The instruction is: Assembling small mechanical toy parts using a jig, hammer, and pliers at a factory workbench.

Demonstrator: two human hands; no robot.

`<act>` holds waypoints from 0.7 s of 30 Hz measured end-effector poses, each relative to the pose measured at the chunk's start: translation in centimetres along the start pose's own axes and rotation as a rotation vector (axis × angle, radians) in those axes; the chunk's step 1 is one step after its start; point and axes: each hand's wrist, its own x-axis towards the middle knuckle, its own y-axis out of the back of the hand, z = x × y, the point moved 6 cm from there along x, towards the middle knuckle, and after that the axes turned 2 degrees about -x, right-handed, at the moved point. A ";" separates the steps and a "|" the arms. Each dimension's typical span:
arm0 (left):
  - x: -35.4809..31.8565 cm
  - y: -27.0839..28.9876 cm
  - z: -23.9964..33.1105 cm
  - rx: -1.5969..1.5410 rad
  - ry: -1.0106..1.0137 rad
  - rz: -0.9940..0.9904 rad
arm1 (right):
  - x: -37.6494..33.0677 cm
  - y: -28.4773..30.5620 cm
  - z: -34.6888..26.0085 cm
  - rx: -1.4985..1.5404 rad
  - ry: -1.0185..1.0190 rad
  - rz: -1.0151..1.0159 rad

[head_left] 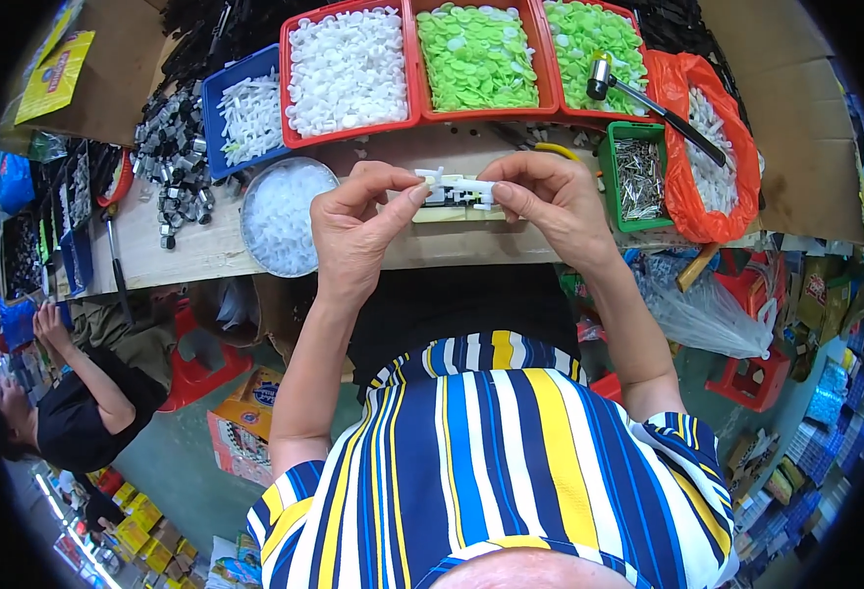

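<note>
Both hands meet over the table's near edge around a small white plastic assembly (pixel 464 184) with dark and metallic parts in its middle. My left hand (pixel 355 224) pinches a white piece at the assembly's left end between thumb and forefinger. At the right end, the thumb and fingers of my right hand (pixel 562 208) are closed on the assembly. Beneath it lies a pale flat block (pixel 434 216), partly covered by the hands. Fingertips hide the exact contact points.
Behind the hands stand red trays of white parts (pixel 346 74) and green discs (pixel 476 59). Left are a round bowl (pixel 245 228) and blue tray (pixel 214 118). Right are a green box of metal pins (pixel 639 177), a hammer (pixel 663 108) and a red bag (pixel 741 221). A co-worker (pixel 88 398) sits left.
</note>
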 end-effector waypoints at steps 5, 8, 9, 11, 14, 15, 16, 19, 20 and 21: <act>0.1 -0.7 0.3 0.275 -0.092 -0.074 | 0.0 0.3 0.2 -0.019 -0.025 -0.025; 0.2 -1.3 1.9 0.488 -0.187 -0.061 | -0.2 0.9 0.0 -0.088 -0.018 -0.019; 0.4 -1.5 1.9 0.490 -0.186 -0.066 | -0.3 1.1 -0.1 -0.146 -0.010 -0.014; 0.7 -2.5 2.2 0.573 -0.276 -0.137 | -0.4 1.4 -0.3 -0.191 0.002 -0.021; 0.9 -3.6 2.1 0.666 -0.350 -0.188 | -0.9 1.5 -1.9 -0.437 0.157 0.005; 0.9 -3.8 1.9 0.667 -0.350 -0.193 | -1.2 1.3 -2.8 -0.640 0.300 0.041; 1.0 -3.8 1.5 0.649 -0.318 -0.171 | -1.4 1.3 -2.6 -0.638 0.299 0.046; 0.9 -4.4 0.8 0.629 -0.282 -0.161 | -2.5 1.2 -2.6 -0.885 0.517 0.105; 0.8 -4.6 0.6 0.633 -0.278 -0.162 | -2.5 1.4 -2.5 -0.886 0.514 0.107; 0.9 -4.7 0.3 0.631 -0.277 -0.164 | -2.7 1.3 -2.5 -0.987 0.543 0.114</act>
